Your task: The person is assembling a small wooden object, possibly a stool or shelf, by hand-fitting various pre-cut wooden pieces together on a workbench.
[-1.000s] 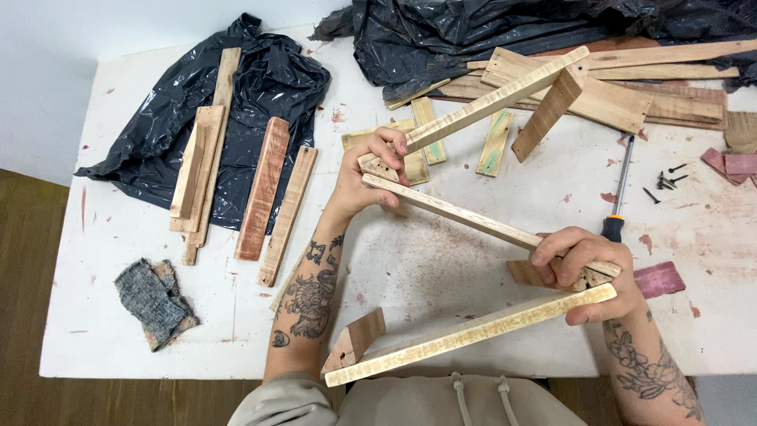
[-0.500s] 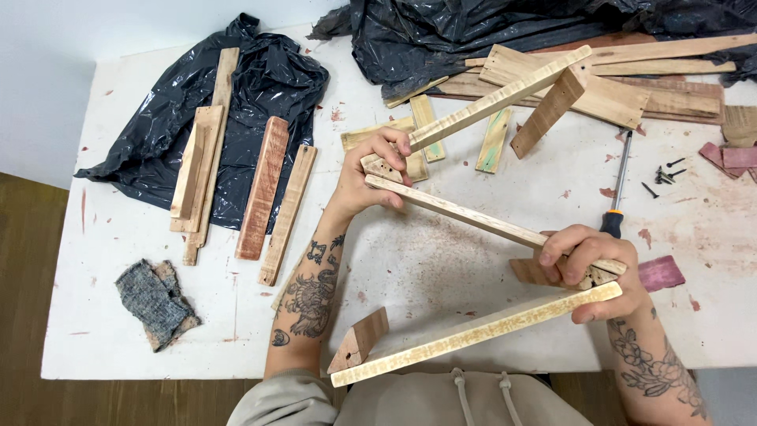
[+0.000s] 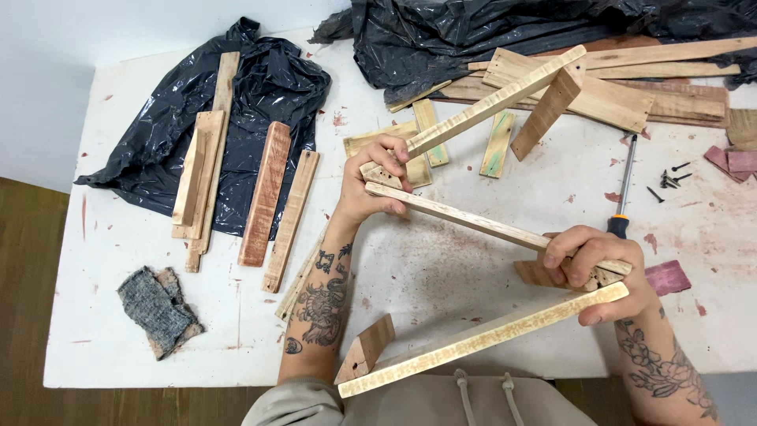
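While the left hand (image 3: 377,183) is pinching the upper corner of a zigzag of wooden slats (image 3: 465,219), its fingers are closing over the small block where two slats meet, just left of the picture's middle. The right hand (image 3: 603,272) is clamping the lower right corner, fingers curled over the middle slat and thumb under the bottom slat (image 3: 481,341), which is running down to the lower middle of the frame and overhanging the near edge of the white table (image 3: 142,371). Compared with a second ago, both hands are sitting slightly nearer each other and the right grip is looking tighter on its joint; the frame itself is barely shifting, so I judge the person is squaring or testing the joints rather than moving on.

Open tabletop is lying under the zigzag, in the middle. To the right, a screwdriver (image 3: 624,189) and loose screws (image 3: 669,178) are lying close to the right hand. At the left, boards (image 3: 268,193) are resting on a black plastic sheet (image 3: 260,87), well apart, and a grey rag (image 3: 158,309) is lying at the lower left. More planks (image 3: 631,87) are crowding the upper right, touching the top slat's far end.
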